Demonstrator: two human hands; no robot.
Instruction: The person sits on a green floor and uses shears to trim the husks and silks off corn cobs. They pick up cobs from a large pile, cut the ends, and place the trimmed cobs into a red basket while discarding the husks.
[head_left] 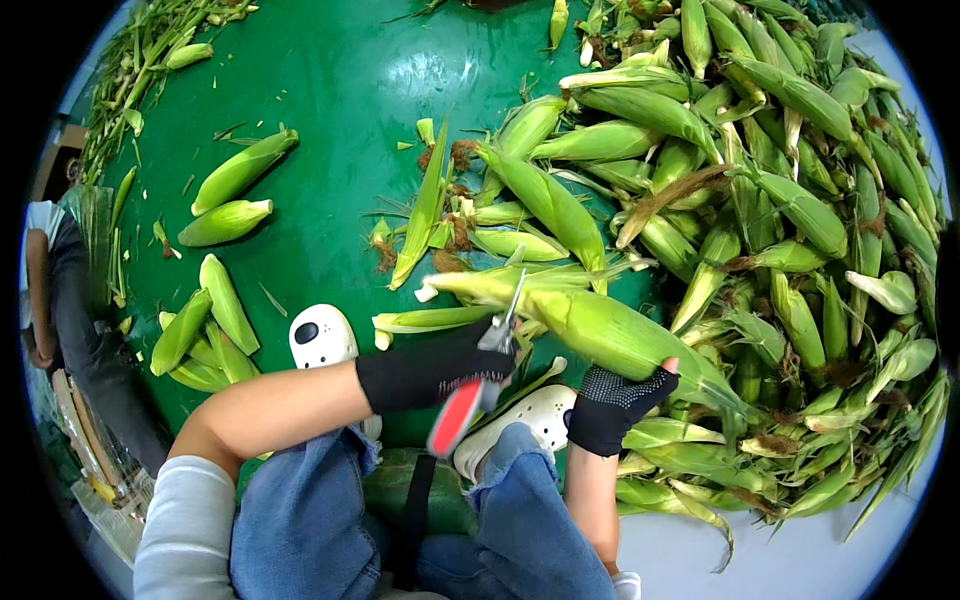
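My left hand (440,368), in a black glove with bare fingertips, is closed around red-and-grey pruning shears (456,417). Their thin metal blade points up beside the stalk end of a large ear of corn (610,335). That ear, still in its green husk, is gripped from below by my right hand (615,405), gloved in black with a dotted palm. Whether the blade touches the stalk I cannot tell. Under and beyond the held ear lie more husked ears (555,205) and a loose leafy piece of husk (425,215).
A big heap of unhusked corn (790,200) fills the right side. Several trimmed ears (205,335) lie on the green floor (330,170) at left. Husk and stalk scraps (130,75) pile up at the far left, near another person (85,320). My white clogs (322,337) are close below.
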